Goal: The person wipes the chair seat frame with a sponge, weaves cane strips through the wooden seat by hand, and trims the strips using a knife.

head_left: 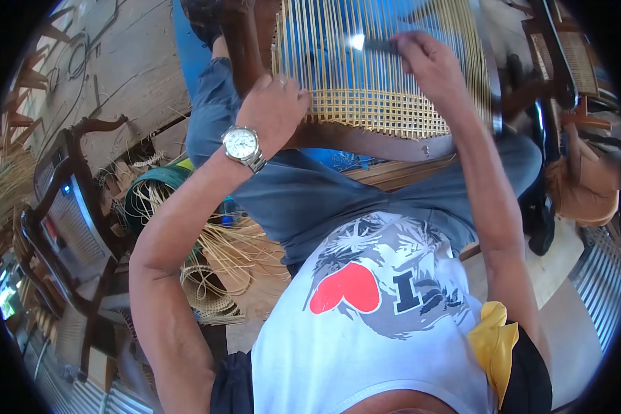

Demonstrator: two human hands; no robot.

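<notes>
In front of my lap is a wooden chair frame [400,143] with cane strands [317,45] strung lengthwise. A band of open cane weave [383,110] runs along its near edge. My left hand [274,103], below a metal wristwatch, rests at the left end of this band. Its fingers are curled against the frame and cane, and I cannot tell what is between them. Over the strands, my right hand [431,65] is closed around a dark-handled tool [379,45] whose bright tip points left. The tool's tip is washed out by glare.
Wooden chairs with cane panels [76,234] stand at the left. Beside my left leg lie a green container [145,190] and loose cane strips [245,252]. Another caned chair [576,62] is at the upper right, with a person [583,179] close by.
</notes>
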